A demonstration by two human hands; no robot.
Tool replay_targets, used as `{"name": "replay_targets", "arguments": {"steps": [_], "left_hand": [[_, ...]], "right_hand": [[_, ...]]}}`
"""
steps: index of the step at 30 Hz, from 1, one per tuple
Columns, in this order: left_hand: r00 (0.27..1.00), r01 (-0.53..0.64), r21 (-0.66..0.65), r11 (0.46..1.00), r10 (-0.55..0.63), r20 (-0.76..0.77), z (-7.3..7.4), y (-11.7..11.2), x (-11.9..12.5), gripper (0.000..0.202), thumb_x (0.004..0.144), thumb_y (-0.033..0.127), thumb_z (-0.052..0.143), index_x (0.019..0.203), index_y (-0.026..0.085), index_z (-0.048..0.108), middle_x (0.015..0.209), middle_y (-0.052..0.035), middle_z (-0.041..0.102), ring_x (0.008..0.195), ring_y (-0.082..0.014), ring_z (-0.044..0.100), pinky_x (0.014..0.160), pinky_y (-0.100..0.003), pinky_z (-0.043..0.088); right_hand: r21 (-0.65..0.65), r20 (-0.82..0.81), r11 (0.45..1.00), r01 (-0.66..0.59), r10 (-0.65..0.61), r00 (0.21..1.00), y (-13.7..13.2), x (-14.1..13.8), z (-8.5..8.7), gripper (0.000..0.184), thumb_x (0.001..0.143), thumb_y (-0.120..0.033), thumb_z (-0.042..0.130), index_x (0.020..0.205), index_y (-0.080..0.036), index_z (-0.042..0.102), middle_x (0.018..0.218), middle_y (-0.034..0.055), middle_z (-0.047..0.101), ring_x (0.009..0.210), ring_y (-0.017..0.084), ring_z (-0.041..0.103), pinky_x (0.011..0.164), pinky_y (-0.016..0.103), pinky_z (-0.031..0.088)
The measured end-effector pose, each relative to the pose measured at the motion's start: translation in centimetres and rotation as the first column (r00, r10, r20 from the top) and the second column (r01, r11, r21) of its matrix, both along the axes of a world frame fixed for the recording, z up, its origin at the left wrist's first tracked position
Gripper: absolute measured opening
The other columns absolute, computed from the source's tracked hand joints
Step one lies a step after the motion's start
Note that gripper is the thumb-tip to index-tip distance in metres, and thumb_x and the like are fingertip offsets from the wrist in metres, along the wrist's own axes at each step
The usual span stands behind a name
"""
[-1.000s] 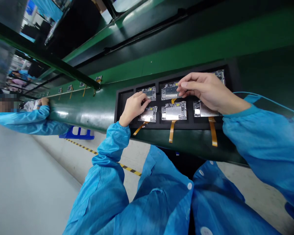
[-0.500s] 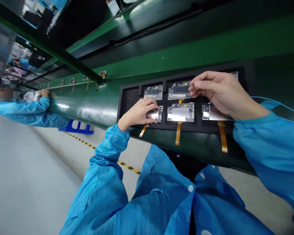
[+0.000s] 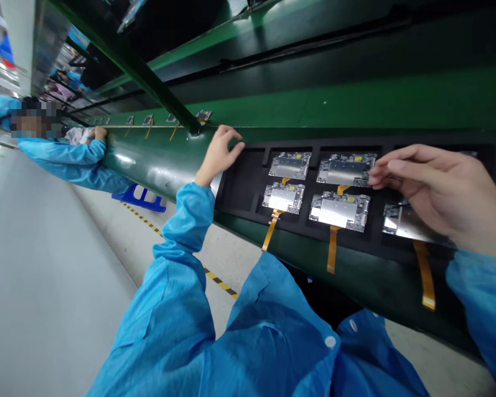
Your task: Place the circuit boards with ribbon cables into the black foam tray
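Observation:
A black foam tray [image 3: 240, 184] lies on the green bench, with circuit boards in its pockets. My left hand [image 3: 221, 155] is over the tray's left end, thumb and forefinger apart, holding nothing. Thumb and fingertips of my right hand [image 3: 442, 190] are pinched together at the right edge of the upper middle board [image 3: 347, 170]; whether something small is between them is hidden. Below it lies another board [image 3: 339, 212]. To the left are an upper board [image 3: 289, 165] and a lower board [image 3: 283, 197]. My right hand partly covers a lower right board [image 3: 409, 223]. Orange flex cables [image 3: 333, 251] hang over the front edge.
A green post [image 3: 149, 82] rises from the bench left of the tray. More small boards [image 3: 147, 120] stand along the ledge behind it. A co-worker in a blue sleeve [image 3: 66, 157] sits farther left. A blue plastic crate [image 3: 143, 198] is below the bench edge.
My left hand has left the lower left board and moved left to the tray's end. My right hand stays pinched beside the upper middle board. The camera view has shifted.

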State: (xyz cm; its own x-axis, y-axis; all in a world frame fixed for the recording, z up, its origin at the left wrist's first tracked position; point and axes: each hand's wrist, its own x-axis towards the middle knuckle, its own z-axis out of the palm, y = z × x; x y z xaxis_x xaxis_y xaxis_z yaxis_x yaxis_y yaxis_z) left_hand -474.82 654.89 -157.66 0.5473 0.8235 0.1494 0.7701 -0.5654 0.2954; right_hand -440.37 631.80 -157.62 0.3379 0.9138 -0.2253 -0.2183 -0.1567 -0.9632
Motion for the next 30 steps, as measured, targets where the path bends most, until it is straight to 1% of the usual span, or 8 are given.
{"name": "replay_targets", "arguments": {"steps": [4, 8, 15, 17, 20, 25, 28, 30], "left_hand": [[0.936, -0.336, 0.022, 0.942, 0.337, -0.100, -2.2, 10.0, -2.9, 0.030, 0.090, 0.024, 0.070, 0.119, 0.017, 0.072, 0.147, -0.0230, 0.058, 0.145, -0.0399, 0.054, 0.130, -0.059, 0.036], [0.852, -0.503, -0.015, 0.864, 0.493, -0.175, -4.1, 15.5, -2.9, 0.053, 0.086, 0.026, 0.069, 0.136, 0.010, 0.065, 0.151, -0.0311, 0.058, 0.151, -0.0485, 0.045, 0.129, -0.073, 0.028], [0.808, -0.555, 0.025, 0.831, 0.546, -0.222, -4.9, 17.9, -2.2, 0.071, 0.092, 0.052, 0.066, 0.151, 0.014, 0.057, 0.164, -0.0313, 0.047, 0.161, -0.0518, 0.031, 0.127, -0.078, 0.025], [0.804, -0.555, 0.042, 0.831, 0.549, -0.227, -5.1, 18.2, -1.9, 0.065, 0.094, 0.048, 0.063, 0.149, 0.015, 0.061, 0.168, -0.0292, 0.041, 0.161, -0.0506, 0.031, 0.130, -0.075, 0.024], [0.833, -0.513, 0.060, 0.857, 0.513, -0.205, -4.8, 18.4, -1.3, 0.052, 0.093, 0.034, 0.062, 0.141, 0.015, 0.068, 0.165, -0.0265, 0.045, 0.157, -0.0467, 0.040, 0.135, -0.068, 0.023], [0.896, -0.436, 0.049, 0.899, 0.439, -0.074, -3.4, 19.0, -0.4, 0.043, 0.092, 0.024, 0.063, 0.134, 0.017, 0.072, 0.155, -0.0219, 0.054, 0.144, -0.0391, 0.055, 0.131, -0.055, 0.038], [0.943, -0.329, -0.008, 0.944, 0.329, 0.058, -2.9, 19.7, 0.4, 0.040, 0.097, 0.040, 0.068, 0.131, 0.020, 0.073, 0.145, -0.0172, 0.059, 0.136, -0.0317, 0.059, 0.124, -0.046, 0.045], [0.961, -0.211, -0.053, 0.976, 0.217, 0.171, -2.9, 20.3, 1.0, 0.051, 0.094, 0.056, 0.077, 0.132, 0.023, 0.072, 0.136, -0.0120, 0.062, 0.128, -0.0230, 0.059, 0.116, -0.040, 0.047]], "right_hand": [[-0.045, 0.007, 0.999, 0.017, -0.016, 1.000, 0.0, 0.2, -0.2, 0.019, 0.059, -0.033, 0.094, 0.072, -0.026, 0.082, 0.086, 0.0082, 0.073, 0.081, 0.024, 0.067, 0.083, 0.046, 0.056], [-0.071, 0.019, 0.997, 0.016, -0.014, 1.000, -0.1, 0.3, -0.2, 0.023, 0.058, -0.040, 0.096, 0.071, -0.028, 0.081, 0.085, 0.0079, 0.073, 0.080, 0.025, 0.067, 0.085, 0.050, 0.056], [-0.140, 0.028, 0.990, 0.013, -0.009, 1.000, -0.4, 0.7, -0.5, 0.025, 0.062, -0.046, 0.095, 0.076, -0.028, 0.083, 0.086, 0.0077, 0.074, 0.082, 0.024, 0.069, 0.081, 0.044, 0.055], [-0.148, 0.022, 0.989, 0.006, -0.003, 1.000, -0.5, 0.7, -0.4, 0.024, 0.063, -0.046, 0.094, 0.075, -0.028, 0.083, 0.086, 0.0070, 0.074, 0.081, 0.023, 0.069, 0.080, 0.042, 0.055], [-0.148, 0.022, 0.989, -0.007, 0.010, 1.000, -0.5, 0.6, -0.1, 0.022, 0.066, -0.046, 0.092, 0.076, -0.029, 0.083, 0.088, 0.0065, 0.074, 0.082, 0.022, 0.069, 0.081, 0.041, 0.056], [-0.155, 0.031, 0.988, -0.014, 0.019, 0.999, -0.5, 0.5, 0.1, 0.023, 0.065, -0.046, 0.089, 0.075, -0.027, 0.082, 0.088, 0.0068, 0.074, 0.084, 0.022, 0.070, 0.082, 0.040, 0.056], [-0.156, 0.038, 0.987, -0.027, 0.034, 0.999, -0.5, 0.7, 0.0, 0.025, 0.066, -0.049, 0.088, 0.076, -0.026, 0.081, 0.087, 0.0065, 0.074, 0.084, 0.023, 0.070, 0.082, 0.040, 0.056], [-0.150, 0.045, 0.988, -0.038, 0.045, 0.998, -0.5, 0.8, 0.0, 0.028, 0.067, -0.051, 0.087, 0.078, -0.026, 0.081, 0.087, 0.0061, 0.074, 0.084, 0.023, 0.070, 0.082, 0.040, 0.056]]}}
